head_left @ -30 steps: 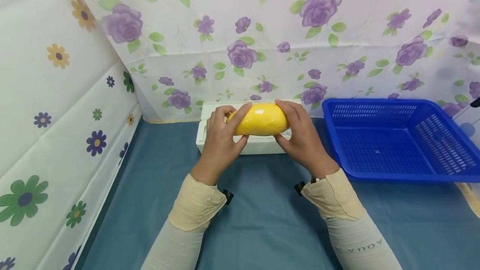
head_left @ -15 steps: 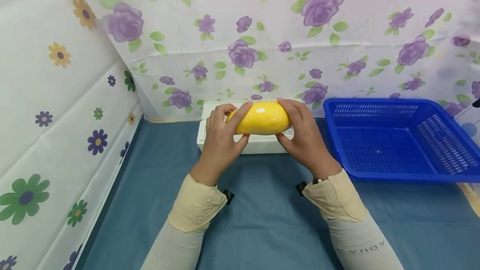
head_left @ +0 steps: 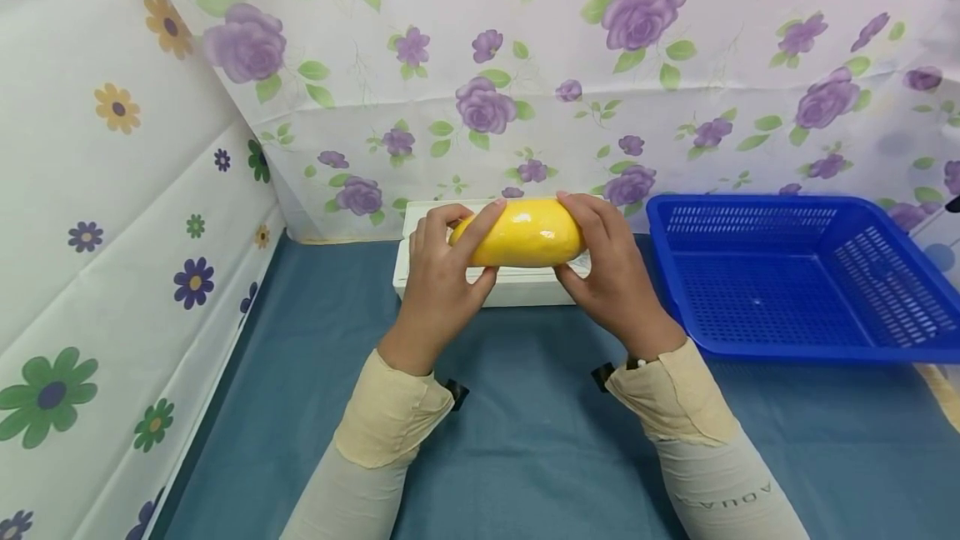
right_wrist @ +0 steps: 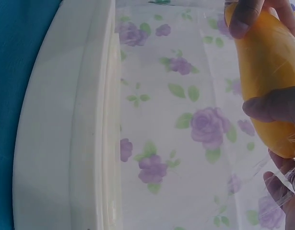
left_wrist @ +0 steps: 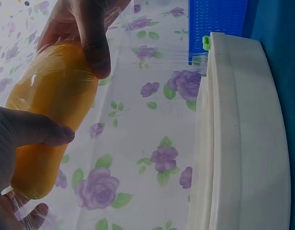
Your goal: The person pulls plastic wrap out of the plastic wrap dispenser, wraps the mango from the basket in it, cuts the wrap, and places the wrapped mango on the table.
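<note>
A smooth, oblong yellow fruit, perhaps a mango, is held level in the air between both hands. My left hand grips its left end, with thumb below and fingers over the top. My right hand grips the right end in the same way. Clear cling film covers the fruit with wrinkles, and loose film bunches at its end in both wrist views. Behind and below it stands a white cling film dispenser with its lid raised. A small green piece shows on the dispenser's edge.
On the right stands a blue perforated plastic basket. Dark blue-green cloth covers the table. A flower-printed sheet hangs at the back, and another runs along the left side.
Both hands have lifted the fruit very slightly. Its shine has shifted, as if it has turned a little. The dispenser and the basket stay put.
</note>
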Demonstrator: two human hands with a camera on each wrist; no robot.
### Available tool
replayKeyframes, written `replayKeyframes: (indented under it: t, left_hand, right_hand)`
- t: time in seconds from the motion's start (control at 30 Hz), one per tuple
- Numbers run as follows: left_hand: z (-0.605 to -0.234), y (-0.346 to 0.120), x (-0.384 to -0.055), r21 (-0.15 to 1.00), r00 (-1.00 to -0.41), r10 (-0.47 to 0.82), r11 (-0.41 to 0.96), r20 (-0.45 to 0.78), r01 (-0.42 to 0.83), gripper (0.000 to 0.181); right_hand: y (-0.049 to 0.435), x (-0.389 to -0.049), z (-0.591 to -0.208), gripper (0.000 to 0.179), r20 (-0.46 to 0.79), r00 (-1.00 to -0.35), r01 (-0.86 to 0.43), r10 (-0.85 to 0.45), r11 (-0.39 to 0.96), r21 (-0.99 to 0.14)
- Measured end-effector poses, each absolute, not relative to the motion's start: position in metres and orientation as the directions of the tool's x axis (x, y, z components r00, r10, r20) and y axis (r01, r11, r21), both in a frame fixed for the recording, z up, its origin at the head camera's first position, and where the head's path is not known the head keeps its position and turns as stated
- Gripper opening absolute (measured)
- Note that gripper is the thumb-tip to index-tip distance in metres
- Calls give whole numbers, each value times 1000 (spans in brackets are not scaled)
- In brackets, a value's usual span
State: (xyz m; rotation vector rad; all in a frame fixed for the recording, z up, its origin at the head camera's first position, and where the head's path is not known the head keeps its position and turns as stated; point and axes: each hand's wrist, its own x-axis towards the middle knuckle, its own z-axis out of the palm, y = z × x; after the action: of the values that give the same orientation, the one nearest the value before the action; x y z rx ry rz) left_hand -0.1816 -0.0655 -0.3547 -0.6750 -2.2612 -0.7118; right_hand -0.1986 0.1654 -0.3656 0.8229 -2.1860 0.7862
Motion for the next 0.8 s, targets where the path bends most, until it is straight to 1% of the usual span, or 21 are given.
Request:
replayKeyframes:
  t: [0.4, 0.8]
  left_hand:
    - [-349, -66, -178, 277, -608, 265, 709, 749, 649, 77]
    - [-344, -66, -172, 265, -595, 267, 707, 758, 655, 75]
  right_hand:
    - [164, -194, -360, 83, 758, -564, -729, -328, 629, -270]
    - [164, -188, -354, 82, 764, -561, -724, -318, 636, -266]
